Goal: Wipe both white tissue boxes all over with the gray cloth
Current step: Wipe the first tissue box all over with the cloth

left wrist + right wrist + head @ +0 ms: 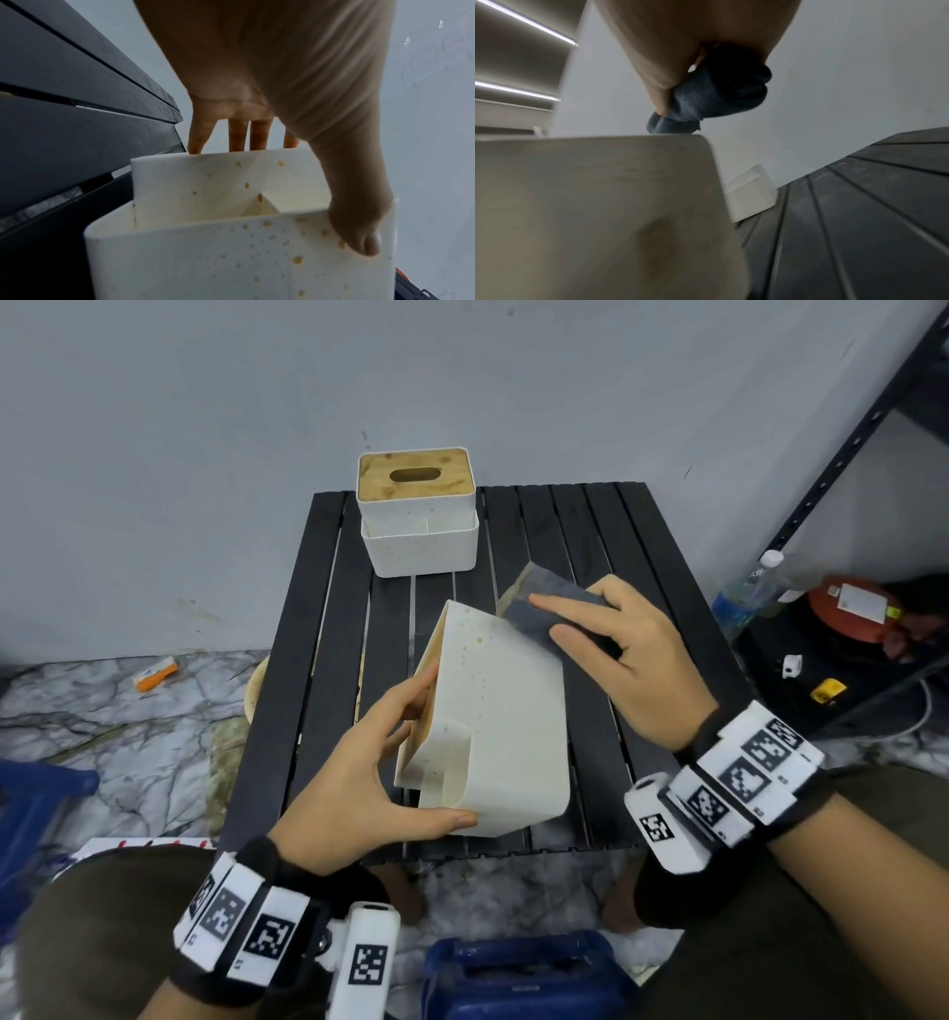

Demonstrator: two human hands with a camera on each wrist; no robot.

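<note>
Near box: we tip the near tissue box on the surface's front edge — speckled side up for wiping.
Left hand: clamps its end, steadying it.
Right hand: presses the gray cloth against the box's far corner.
Far box: the second tissue box waits at the back edge — unwiped, we judge.

Black slatted table, water bottle

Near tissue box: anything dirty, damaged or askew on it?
The near tissue box is tipped on the slatted table, held by the left hand. Yellow-brown specks dot its white walls. The gray cloth, under the right hand, sits at its far edge.
</note>
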